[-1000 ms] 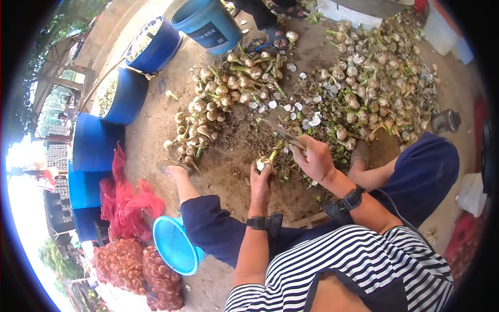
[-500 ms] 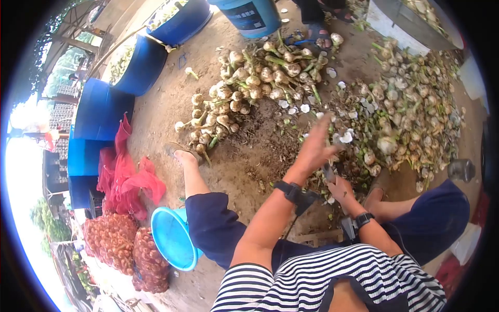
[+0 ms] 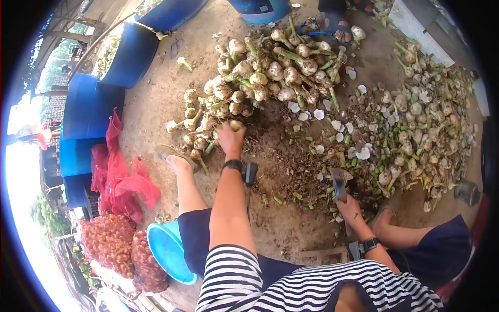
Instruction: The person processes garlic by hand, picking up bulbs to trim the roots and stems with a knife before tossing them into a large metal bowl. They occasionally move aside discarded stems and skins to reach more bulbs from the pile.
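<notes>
My left hand [image 3: 231, 140] is at the near edge of a pile of garlic bulbs with stems [image 3: 258, 79], its fingers closed around a garlic bulb [image 3: 236, 126]. Part of that bulb is hidden by the hand. On the other side, my right hand [image 3: 350, 209] grips a knife [image 3: 339, 183], its broad blade pointing away from me above scraps on the ground. Beyond the knife to the right spreads a large heap of garlic bulbs [image 3: 416, 112], most with short or no stems. White peel pieces [image 3: 363, 153] and green stem bits lie between the two heaps.
Blue tubs [image 3: 91, 106] line the left side, with red netting [image 3: 122, 171] beside them. Filled net sacks [image 3: 108, 243] and a light-blue bucket [image 3: 169, 252] stand near my leg. Another person's sandalled foot [image 3: 340, 28] is beyond the pile. A clear jar [image 3: 467, 192] sits at right.
My left hand has swung left from near the knife to the stemmed garlic pile and closed on a bulb. My right hand keeps the knife, now slightly lower. The view has shifted a little.
</notes>
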{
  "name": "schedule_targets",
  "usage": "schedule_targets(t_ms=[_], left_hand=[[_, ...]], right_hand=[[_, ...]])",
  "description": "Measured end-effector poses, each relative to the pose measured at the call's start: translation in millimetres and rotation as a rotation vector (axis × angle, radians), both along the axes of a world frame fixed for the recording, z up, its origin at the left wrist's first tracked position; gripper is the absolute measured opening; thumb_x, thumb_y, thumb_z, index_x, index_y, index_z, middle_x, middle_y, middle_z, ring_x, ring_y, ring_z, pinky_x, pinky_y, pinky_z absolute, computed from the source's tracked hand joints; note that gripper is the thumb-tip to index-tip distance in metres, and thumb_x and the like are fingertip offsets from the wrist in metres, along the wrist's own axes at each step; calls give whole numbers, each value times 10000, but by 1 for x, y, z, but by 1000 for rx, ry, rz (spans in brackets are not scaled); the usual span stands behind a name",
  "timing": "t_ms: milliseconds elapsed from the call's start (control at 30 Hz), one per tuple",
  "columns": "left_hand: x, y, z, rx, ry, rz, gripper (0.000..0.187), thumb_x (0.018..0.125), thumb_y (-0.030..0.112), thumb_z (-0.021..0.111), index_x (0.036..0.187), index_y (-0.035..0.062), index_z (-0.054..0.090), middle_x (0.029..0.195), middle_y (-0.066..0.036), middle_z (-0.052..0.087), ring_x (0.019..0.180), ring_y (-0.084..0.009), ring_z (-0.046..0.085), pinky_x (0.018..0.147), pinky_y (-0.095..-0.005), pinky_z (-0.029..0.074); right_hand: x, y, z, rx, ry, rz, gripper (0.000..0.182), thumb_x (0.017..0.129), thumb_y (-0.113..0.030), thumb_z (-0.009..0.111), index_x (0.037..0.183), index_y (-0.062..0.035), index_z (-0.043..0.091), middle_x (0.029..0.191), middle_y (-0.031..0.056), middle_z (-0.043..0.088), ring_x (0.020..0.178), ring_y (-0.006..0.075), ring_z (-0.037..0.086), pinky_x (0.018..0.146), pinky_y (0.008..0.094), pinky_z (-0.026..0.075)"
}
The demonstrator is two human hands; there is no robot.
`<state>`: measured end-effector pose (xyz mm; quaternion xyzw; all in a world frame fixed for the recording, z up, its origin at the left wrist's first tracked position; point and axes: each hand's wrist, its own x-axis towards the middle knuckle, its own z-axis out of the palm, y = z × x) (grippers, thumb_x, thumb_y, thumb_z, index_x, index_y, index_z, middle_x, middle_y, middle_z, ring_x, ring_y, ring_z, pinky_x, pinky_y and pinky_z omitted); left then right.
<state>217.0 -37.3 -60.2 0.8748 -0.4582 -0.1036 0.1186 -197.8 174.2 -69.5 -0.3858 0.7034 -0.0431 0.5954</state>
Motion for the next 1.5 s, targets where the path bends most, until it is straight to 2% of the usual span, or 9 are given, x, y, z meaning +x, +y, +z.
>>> schedule_targets(t_ms=[67, 167, 333, 667, 900, 1033, 1067, 1333, 1500], left_hand=[[-18, 30, -35, -19, 166, -209, 395, 751, 296, 773, 947, 25, 563, 909, -146, 644, 842, -331, 645, 784, -469, 527], [-90, 79, 12, -8, 897, -217, 593, 836, 229, 747, 1283, -13, 442, 1160, -164, 624, 994, -249, 642, 838, -367, 521], [-168, 139, 52, -69, 1487, -87, 491, 928, 237, 637, 1326, 30, 437, 1095, -64, 609, 930, -172, 604, 784, -306, 502], [-220, 210, 117, 84, 1206, -411, 385, 896, 314, 673, 1141, 38, 565, 887, 33, 582, 718, -53, 458, 598, -243, 395], [-273, 245, 180, -196, 1357, -401, 577, 851, 400, 728, 1234, 5, 555, 980, 1, 643, 806, -83, 574, 677, -233, 476], [-256, 236, 180, -154, 1410, -590, 689, 769, 362, 803, 1313, 21, 552, 1124, -43, 609, 1087, -163, 553, 949, -315, 441], [-237, 226, 178, -143, 857, -801, 748, 717, 407, 831, 1321, 54, 566, 1176, -46, 580, 1135, -186, 530, 999, -338, 411], [-214, 238, 138, -364, 1543, 9, 311, 920, 82, 631, 1176, 75, 454, 933, -52, 620, 781, -118, 631, 653, -262, 518], [-226, 235, 135, -358, 1583, -13, 294, 915, 136, 646, 1132, 76, 455, 958, -51, 603, 767, -141, 614, 662, -270, 504]], right_hand=[[2, 2, -6, -163, 28, 49, 362, 881, -272, 607, 1135, -15, 619, 925, 182, 688, 822, 315, 666, 719, 414, 502], [5, -2, 14, -314, 19, 67, 377, 880, -290, 594, 1140, -18, 622, 974, 216, 687, 930, 389, 660, 787, 437, 501], [19, -12, 87, -636, -16, 33, 300, 891, -244, 625, 1083, -14, 620, 902, 229, 672, 845, 417, 648, 718, 459, 502], [13, 6, 134, -1365, 219, 335, 202, 776, -119, 682, 948, -72, 586, 719, 78, 524, 631, 267, 629, 559, 361, 516], [-19, 4, 68, -761, 415, 284, 173, 893, -189, 530, 952, -30, 563, 841, 217, 661, 786, 402, 671, 674, 496, 526], [-31, 6, 70, -670, 259, 78, 225, 911, -221, 530, 1000, -16, 557, 850, 234, 658, 780, 443, 632, 686, 528, 490], [-28, 6, 79, -720, 232, 100, 230, 912, -215, 545, 1040, -25, 556, 840, 229, 653, 776, 436, 625, 684, 528, 480], [3, -5, 175, -1312, 103, 65, 131, 848, -110, 645, 951, -42, 599, 795, 142, 641, 705, 335, 653, 610, 405, 524], [1, -8, 144, -1291, 205, 274, 113, 869, -113, 602, 953, -38, 599, 771, 140, 639, 675, 368, 637, 608, 441, 517]])
